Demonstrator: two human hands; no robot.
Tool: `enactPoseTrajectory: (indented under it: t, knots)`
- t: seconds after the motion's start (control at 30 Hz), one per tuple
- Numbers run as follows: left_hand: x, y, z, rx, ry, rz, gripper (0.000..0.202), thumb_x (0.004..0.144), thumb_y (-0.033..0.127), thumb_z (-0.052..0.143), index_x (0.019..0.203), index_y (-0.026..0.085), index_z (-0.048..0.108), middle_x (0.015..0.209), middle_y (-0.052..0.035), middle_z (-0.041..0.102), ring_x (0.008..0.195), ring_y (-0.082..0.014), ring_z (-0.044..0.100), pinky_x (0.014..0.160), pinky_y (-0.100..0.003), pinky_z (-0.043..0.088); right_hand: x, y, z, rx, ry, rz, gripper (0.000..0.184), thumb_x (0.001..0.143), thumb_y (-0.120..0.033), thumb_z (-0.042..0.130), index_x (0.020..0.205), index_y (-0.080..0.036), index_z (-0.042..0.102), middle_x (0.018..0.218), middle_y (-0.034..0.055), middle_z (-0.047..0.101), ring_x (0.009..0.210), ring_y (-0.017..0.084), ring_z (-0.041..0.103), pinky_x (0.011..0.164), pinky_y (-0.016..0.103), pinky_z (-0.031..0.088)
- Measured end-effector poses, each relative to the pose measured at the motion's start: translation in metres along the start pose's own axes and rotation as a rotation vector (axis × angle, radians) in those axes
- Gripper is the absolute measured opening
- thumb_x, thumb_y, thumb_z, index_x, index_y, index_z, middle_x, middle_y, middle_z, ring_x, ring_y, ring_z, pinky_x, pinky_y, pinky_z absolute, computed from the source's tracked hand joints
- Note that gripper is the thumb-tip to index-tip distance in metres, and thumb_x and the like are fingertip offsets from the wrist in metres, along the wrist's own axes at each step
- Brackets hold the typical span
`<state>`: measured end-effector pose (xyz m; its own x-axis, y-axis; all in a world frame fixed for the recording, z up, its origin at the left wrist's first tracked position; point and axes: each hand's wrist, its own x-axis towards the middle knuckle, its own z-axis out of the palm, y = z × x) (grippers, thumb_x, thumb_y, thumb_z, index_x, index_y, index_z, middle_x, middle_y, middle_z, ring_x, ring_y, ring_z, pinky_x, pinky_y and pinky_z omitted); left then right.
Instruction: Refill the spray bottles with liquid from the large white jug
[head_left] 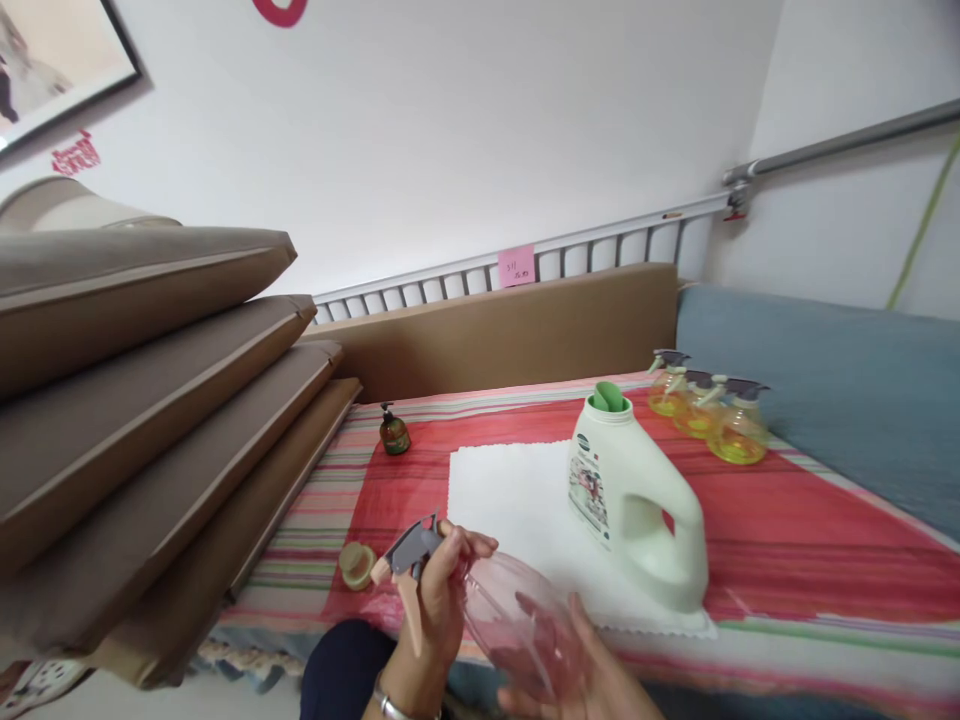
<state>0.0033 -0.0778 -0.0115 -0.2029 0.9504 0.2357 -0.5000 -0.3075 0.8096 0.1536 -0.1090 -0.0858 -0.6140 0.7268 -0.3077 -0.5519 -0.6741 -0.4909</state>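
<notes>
While the left hand (439,600) curls its fingers around the neck of a clear pink spray bottle (517,625), just under the grey trigger head (411,555), the right hand (592,670) lies half open along the bottle's rounded belly, palm cupping it from below and fingers spread on the plastic. So both hands have hold of the bottle, which hangs tilted over the near edge of the striped red cloth (787,530), trigger end up and to the left. Just beyond it, a white towel (510,490) is spread flat in the middle of the cloth, and a pale green detergent jug (637,500) stands on the towel's right side, cap off, handle facing the near edge. Off by the near left corner sits a small green cap (358,565). Up at the far edge, a little brown pump bottle (394,432) stands alone, and three yellow spray bottles (709,415) cluster at the far right corner.
</notes>
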Motion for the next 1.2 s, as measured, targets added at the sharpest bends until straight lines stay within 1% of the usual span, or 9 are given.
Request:
enactPoseTrajectory:
  t: [0.07, 0.17, 0.2, 0.3, 0.43, 0.6, 0.7, 0.9, 1.2]
  knots:
    - [0.0, 0.004, -0.003, 0.01, 0.01, 0.012, 0.019, 0.072, 0.027, 0.064, 0.057, 0.016, 0.06, 0.058, -0.0033, 0.063, 0.067, -0.0215, 0.063, 0.077, -0.04, 0.049, 0.004, 0.003, -0.003, -0.047, 0.0, -0.127, 0.077, 0.063, -0.056, 0.072, 0.127, -0.031, 0.039, 0.105, 0.0105, 0.065, 0.081, 0.027, 0.067, 0.062, 0.034, 0.05]
    - [0.001, 0.007, -0.008, 0.007, 0.061, 0.01, 0.02, 0.072, 0.027, 0.064, 0.055, 0.016, 0.059, 0.058, -0.003, 0.063, 0.067, -0.0208, 0.063, 0.079, -0.039, 0.049, 0.016, 0.011, -0.009, -0.041, 0.072, -0.439, 0.091, 0.043, -0.033, 0.089, 0.123, -0.038, 0.044, 0.123, 0.0068, 0.055, 0.104, 0.029, 0.059, 0.08, 0.039, 0.049]
    - [0.001, 0.006, -0.009, 0.006, 0.07, 0.011, 0.02, 0.072, 0.027, 0.064, 0.056, 0.016, 0.059, 0.058, -0.0029, 0.063, 0.067, -0.0206, 0.063, 0.079, -0.039, 0.049, 0.02, 0.014, -0.011, -0.01, 0.067, -0.427, 0.093, 0.044, -0.037, 0.088, 0.125, -0.039, 0.042, 0.127, 0.0076, 0.052, 0.109, 0.031, 0.056, 0.081, 0.043, 0.048]
    - [0.0, 0.003, -0.011, -0.002, 0.055, 0.008, 0.021, 0.072, 0.029, 0.063, 0.056, 0.016, 0.059, 0.057, -0.0033, 0.061, 0.066, -0.0213, 0.062, 0.076, -0.039, 0.049, 0.025, 0.017, -0.015, 0.03, 0.01, -0.139, 0.083, 0.062, -0.061, 0.07, 0.133, -0.037, 0.034, 0.122, 0.0119, 0.056, 0.102, 0.035, 0.059, 0.069, 0.049, 0.051]
    - [-0.001, -0.002, -0.013, -0.027, 0.056, -0.005, 0.024, 0.074, 0.028, 0.061, 0.053, 0.016, 0.058, 0.057, -0.0028, 0.06, 0.067, -0.0211, 0.062, 0.077, -0.039, 0.048, 0.026, 0.013, -0.017, 0.006, 0.052, -0.351, 0.085, 0.046, -0.04, 0.087, 0.122, -0.037, 0.049, 0.12, 0.0068, 0.059, 0.109, 0.031, 0.056, 0.084, 0.044, 0.047]
    - [-0.002, -0.003, -0.013, 0.011, 0.037, 0.011, 0.024, 0.076, 0.027, 0.059, 0.055, 0.016, 0.059, 0.057, -0.0033, 0.061, 0.066, -0.0212, 0.062, 0.075, -0.038, 0.048, 0.027, 0.011, -0.023, 0.039, -0.006, -0.096, 0.062, 0.061, -0.054, 0.075, 0.117, -0.031, 0.057, 0.107, 0.0112, 0.066, 0.099, 0.034, 0.061, 0.078, 0.053, 0.047]
    - [-0.002, -0.001, -0.013, 0.018, 0.034, 0.007, 0.025, 0.075, 0.03, 0.06, 0.054, 0.016, 0.059, 0.057, -0.003, 0.059, 0.066, -0.021, 0.062, 0.075, -0.037, 0.048, 0.029, 0.013, -0.025, 0.069, 0.025, -0.275, 0.07, 0.045, -0.033, 0.089, 0.109, -0.036, 0.06, 0.11, 0.0036, 0.065, 0.105, 0.028, 0.058, 0.085, 0.045, 0.046]
    - [-0.002, -0.001, -0.012, 0.017, 0.01, 0.03, 0.026, 0.076, 0.031, 0.059, 0.055, 0.016, 0.058, 0.056, -0.0022, 0.058, 0.062, -0.0189, 0.06, 0.072, -0.037, 0.048, 0.031, 0.016, -0.026, 0.05, 0.011, -0.013, 0.057, 0.058, -0.055, 0.075, 0.109, -0.031, 0.063, 0.108, 0.0098, 0.066, 0.099, 0.033, 0.06, 0.076, 0.05, 0.05]
    - [0.006, 0.003, -0.009, -0.002, 0.051, 0.042, 0.021, 0.076, 0.029, 0.06, 0.061, 0.016, 0.062, 0.06, -0.0032, 0.061, 0.065, -0.0195, 0.061, 0.073, -0.037, 0.048, 0.037, 0.01, -0.036, -0.009, 0.058, -0.201, 0.063, 0.052, -0.047, 0.08, 0.111, -0.033, 0.062, 0.113, 0.011, 0.064, 0.099, 0.036, 0.06, 0.08, 0.054, 0.046]
